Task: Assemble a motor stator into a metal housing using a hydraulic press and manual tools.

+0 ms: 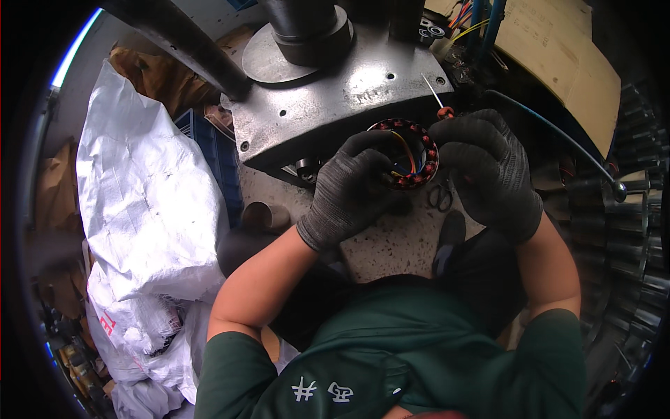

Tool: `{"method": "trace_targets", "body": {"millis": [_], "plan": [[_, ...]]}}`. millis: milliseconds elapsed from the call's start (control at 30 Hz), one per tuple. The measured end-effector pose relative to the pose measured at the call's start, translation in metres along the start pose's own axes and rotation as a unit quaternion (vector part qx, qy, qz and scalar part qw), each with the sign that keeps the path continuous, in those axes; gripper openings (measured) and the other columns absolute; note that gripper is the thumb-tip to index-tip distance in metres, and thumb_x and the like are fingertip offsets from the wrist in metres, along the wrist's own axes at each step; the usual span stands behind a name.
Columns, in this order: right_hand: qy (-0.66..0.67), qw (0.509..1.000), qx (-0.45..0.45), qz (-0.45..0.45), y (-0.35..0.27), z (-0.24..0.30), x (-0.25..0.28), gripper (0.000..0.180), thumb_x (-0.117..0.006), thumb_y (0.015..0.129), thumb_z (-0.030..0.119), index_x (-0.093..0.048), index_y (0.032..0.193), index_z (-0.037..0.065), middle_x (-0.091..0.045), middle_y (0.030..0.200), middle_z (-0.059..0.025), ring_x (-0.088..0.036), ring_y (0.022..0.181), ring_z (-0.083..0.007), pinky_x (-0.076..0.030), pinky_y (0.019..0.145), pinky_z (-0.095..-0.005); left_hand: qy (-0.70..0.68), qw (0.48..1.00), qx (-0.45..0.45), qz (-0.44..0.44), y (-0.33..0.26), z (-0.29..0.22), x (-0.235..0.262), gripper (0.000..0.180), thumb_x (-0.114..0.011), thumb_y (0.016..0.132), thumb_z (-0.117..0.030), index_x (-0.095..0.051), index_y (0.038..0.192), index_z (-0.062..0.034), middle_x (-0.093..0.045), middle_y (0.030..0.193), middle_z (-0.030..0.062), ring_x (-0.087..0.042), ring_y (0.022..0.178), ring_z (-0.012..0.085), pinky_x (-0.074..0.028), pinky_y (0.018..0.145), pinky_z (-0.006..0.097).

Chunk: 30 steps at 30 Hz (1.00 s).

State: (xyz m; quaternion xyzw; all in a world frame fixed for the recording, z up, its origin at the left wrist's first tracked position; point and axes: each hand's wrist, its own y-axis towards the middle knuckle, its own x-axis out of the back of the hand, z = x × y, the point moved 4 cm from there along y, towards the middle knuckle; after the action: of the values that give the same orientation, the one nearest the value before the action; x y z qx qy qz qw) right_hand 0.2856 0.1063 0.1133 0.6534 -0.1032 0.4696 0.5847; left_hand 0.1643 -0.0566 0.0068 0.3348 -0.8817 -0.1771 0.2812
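In front of the machine, my left hand (349,187) in a dark grey knitted glove grips a ring-shaped motor stator (428,153) by its left side. Dark red windings run around the ring, and yellow, red and blue lead wires (408,150) cross its opening. My right hand (488,164), gloved alike, is closed around a screwdriver (445,112) at the ring's right side. Its red handle end shows above my fingers, with the thin shaft pointing up and left. Whether my right fingers also touch the ring cannot be made out.
A heavy metal machine base (335,105) with a round column stands just ahead. Scissors (440,198) lie below the ring. White woven sacks (146,188) and a blue crate (218,157) are left. At right are a ball-ended lever (618,190), cardboard (558,63) and stacked metal cylinders (638,230).
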Motion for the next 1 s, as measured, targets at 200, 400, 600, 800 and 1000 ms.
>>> {"method": "trace_targets", "body": {"millis": [200, 400, 600, 800, 1000], "plan": [[0.167, 0.955, -0.216, -0.115, -0.021, -0.030, 0.008, 0.033, -0.072, 0.088, -0.010, -0.065, 0.116, 0.005, -0.074, 0.112, -0.0103, -0.072, 0.097, -0.0196, -0.059, 0.083, -0.0331, 0.060, 0.997, -0.051, 0.016, 0.004, -0.012, 0.014, 0.049, -0.094, 0.061, -0.009, -0.064, 0.100, -0.0119, -0.063, 0.134, 0.0136, -0.059, 0.131, 0.0434, -0.058, 0.100, 0.048], [0.289, 0.909, -0.240, -0.184, -0.029, -0.030, 0.028, 0.038, -0.067, 0.090, -0.011, -0.060, 0.125, 0.001, -0.074, 0.114, -0.0135, -0.072, 0.101, -0.0186, -0.059, 0.088, -0.0327, 0.127, 0.977, -0.169, -0.006, 0.010, -0.028, 0.019, 0.063, -0.095, 0.059, -0.008, -0.072, 0.117, -0.0152, -0.058, 0.140, 0.0111, -0.053, 0.137, 0.0491, -0.057, 0.104, 0.054], [0.317, 0.919, -0.144, -0.185, -0.032, -0.023, 0.039, 0.043, -0.063, 0.089, -0.015, -0.056, 0.128, 0.001, -0.071, 0.117, -0.0199, -0.072, 0.106, -0.0257, -0.060, 0.091, -0.0393, 0.157, 0.964, -0.212, -0.002, 0.011, -0.024, 0.014, 0.063, -0.095, 0.059, -0.007, -0.074, 0.118, -0.0158, -0.058, 0.139, 0.0096, -0.054, 0.136, 0.0510, -0.056, 0.105, 0.056], [0.319, 0.923, -0.130, -0.169, -0.030, -0.018, 0.040, 0.046, -0.067, 0.086, -0.017, -0.056, 0.126, 0.002, -0.071, 0.117, -0.0197, -0.072, 0.105, -0.0266, -0.060, 0.091, -0.0401, 0.158, 0.969, -0.190, 0.011, 0.013, -0.028, 0.012, 0.063, -0.093, 0.060, -0.004, -0.074, 0.119, -0.0153, -0.058, 0.140, 0.0101, -0.055, 0.135, 0.0499, -0.056, 0.106, 0.054], [0.247, 0.947, -0.129, -0.157, -0.028, -0.020, 0.029, 0.049, -0.073, 0.081, -0.017, -0.058, 0.124, 0.001, -0.073, 0.110, -0.0167, -0.073, 0.099, -0.0246, -0.060, 0.087, -0.0377, 0.087, 0.981, -0.172, -0.017, 0.015, -0.026, 0.010, 0.057, -0.093, 0.058, -0.004, -0.072, 0.110, -0.0134, -0.061, 0.136, 0.0131, -0.056, 0.135, 0.0480, -0.057, 0.105, 0.052]]}}
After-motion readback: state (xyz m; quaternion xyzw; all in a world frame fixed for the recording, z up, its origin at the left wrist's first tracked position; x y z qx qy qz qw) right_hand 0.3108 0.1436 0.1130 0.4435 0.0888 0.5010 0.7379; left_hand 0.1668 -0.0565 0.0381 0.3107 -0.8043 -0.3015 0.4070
